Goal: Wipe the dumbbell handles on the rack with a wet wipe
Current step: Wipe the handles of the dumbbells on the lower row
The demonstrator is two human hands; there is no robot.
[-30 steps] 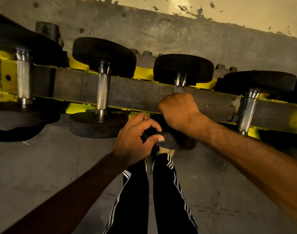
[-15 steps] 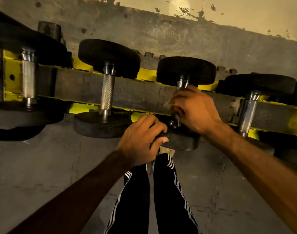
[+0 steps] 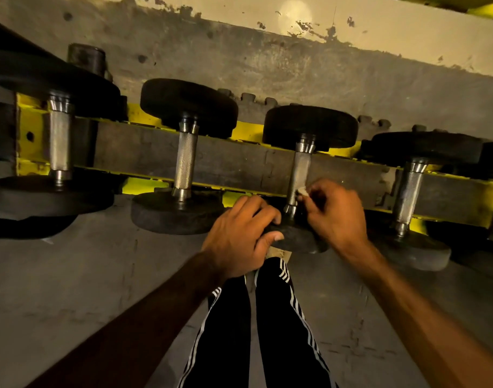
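Beneath yellow rack [image 3: 30, 127], grey floor [image 3: 85, 289] (stained wall [image 3: 407, 32])

Left hand [image 3: 241, 236], right hand [image 3: 335, 217]: seemingly curled

Clear gaps btw handles [image 3: 185, 161]; plates [image 3: 188, 106] either end.

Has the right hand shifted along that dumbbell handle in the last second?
Yes. The right hand, pinching the wipe, has slid down the handle toward the near plate.
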